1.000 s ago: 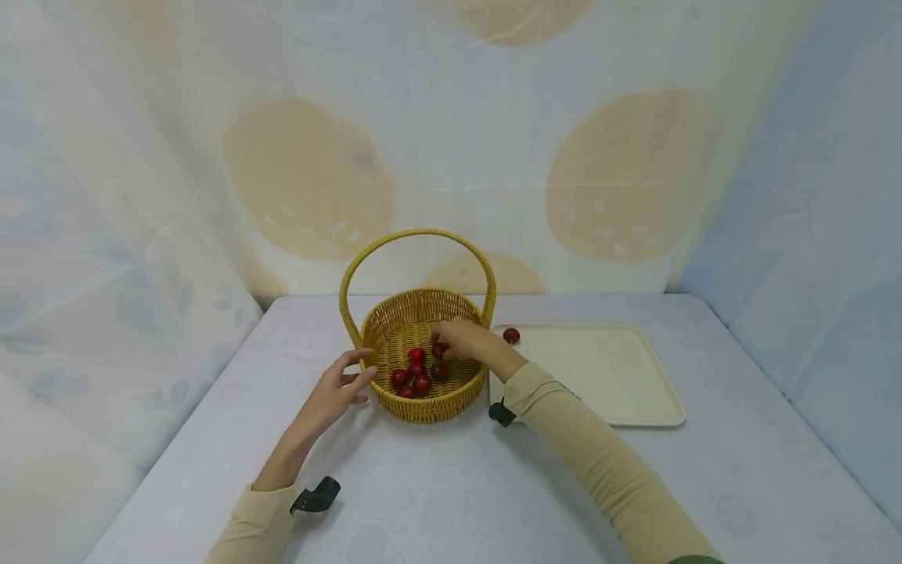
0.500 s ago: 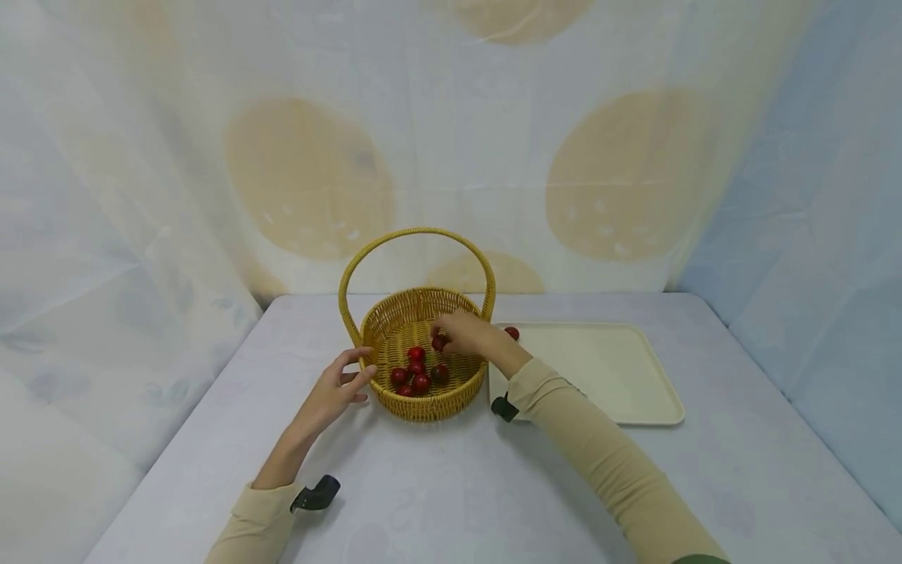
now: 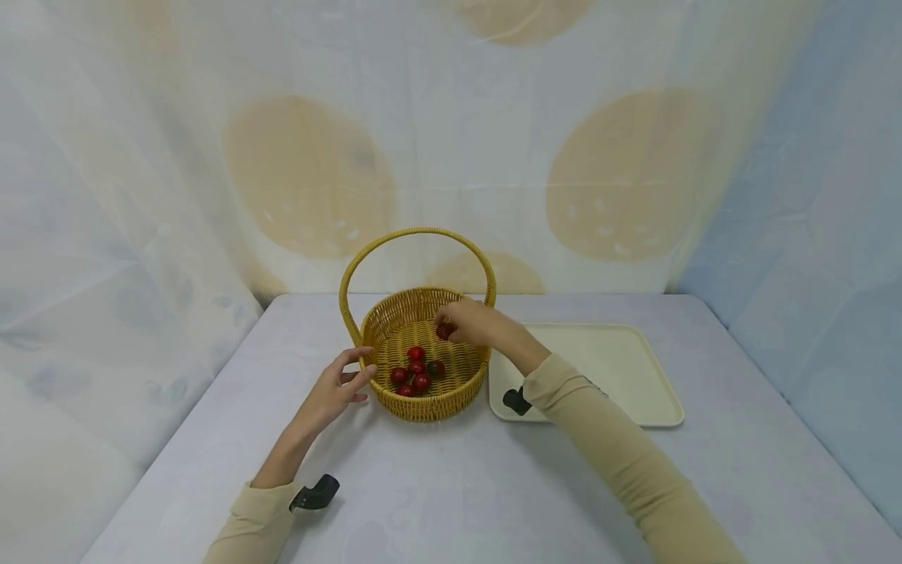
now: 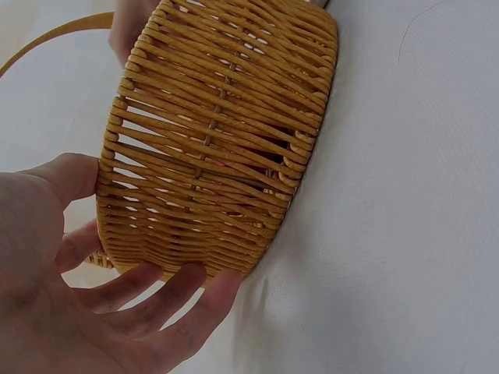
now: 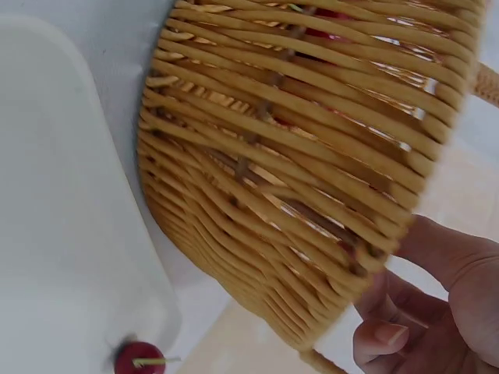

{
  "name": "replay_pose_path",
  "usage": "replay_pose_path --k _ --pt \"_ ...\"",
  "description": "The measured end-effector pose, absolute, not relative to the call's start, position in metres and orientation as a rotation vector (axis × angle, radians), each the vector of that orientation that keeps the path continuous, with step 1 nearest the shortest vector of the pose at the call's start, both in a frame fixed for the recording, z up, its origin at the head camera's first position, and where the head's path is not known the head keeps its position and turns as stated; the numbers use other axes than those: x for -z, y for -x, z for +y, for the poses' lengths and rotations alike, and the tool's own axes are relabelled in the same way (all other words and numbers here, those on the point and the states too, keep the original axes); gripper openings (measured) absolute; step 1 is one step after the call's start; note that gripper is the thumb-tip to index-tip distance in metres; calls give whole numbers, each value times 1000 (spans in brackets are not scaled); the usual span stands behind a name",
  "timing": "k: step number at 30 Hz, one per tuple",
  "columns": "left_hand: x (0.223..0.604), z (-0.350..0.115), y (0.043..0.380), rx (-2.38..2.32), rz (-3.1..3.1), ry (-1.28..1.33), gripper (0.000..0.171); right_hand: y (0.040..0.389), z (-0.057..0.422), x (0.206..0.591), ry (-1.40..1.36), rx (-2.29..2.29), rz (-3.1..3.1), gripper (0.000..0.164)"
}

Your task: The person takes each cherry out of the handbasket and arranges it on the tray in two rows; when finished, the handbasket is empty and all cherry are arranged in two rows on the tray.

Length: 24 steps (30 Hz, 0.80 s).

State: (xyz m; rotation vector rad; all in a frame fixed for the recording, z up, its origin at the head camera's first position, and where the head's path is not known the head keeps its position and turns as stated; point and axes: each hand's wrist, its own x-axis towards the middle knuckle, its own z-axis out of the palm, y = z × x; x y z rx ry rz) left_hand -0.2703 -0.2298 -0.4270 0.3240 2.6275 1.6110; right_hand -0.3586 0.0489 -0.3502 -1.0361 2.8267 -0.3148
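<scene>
A yellow-brown wicker basket (image 3: 426,407) with a tall arched handle stands on the table. Several dark red cherries (image 3: 420,383) lie together on its floor toward the front left. My left hand (image 3: 337,395) holds the basket's left side, its thumb (image 4: 74,175) at the rim and other fingers against the woven wall. Inside the basket's right side, my right hand (image 3: 470,323) pinches a cherry (image 3: 445,330), lifted above the others. From the right wrist, the basket wall hides part of the fingers, and the cherries show only as red patches through the weave.
A cream rectangular tray (image 3: 620,376) lies right of the basket, close to its wall, partly under my right forearm. One stemmed cherry (image 5: 140,358) sits at the tray's corner in the right wrist view; the arm hides it from the head view. Patterned cloth (image 3: 465,157) hangs behind the table.
My right hand has risen and moved slightly right with the pinched cherry, away from the cluster. One cherry at the cluster's right has shifted slightly. My left hand stays put.
</scene>
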Motion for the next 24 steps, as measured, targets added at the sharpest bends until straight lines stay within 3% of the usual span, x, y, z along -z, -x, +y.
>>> replay_pose_path --k 24 --pt "422 -234 263 -1618 2624 -330 57 316 114 312 1168 519 2792 31"
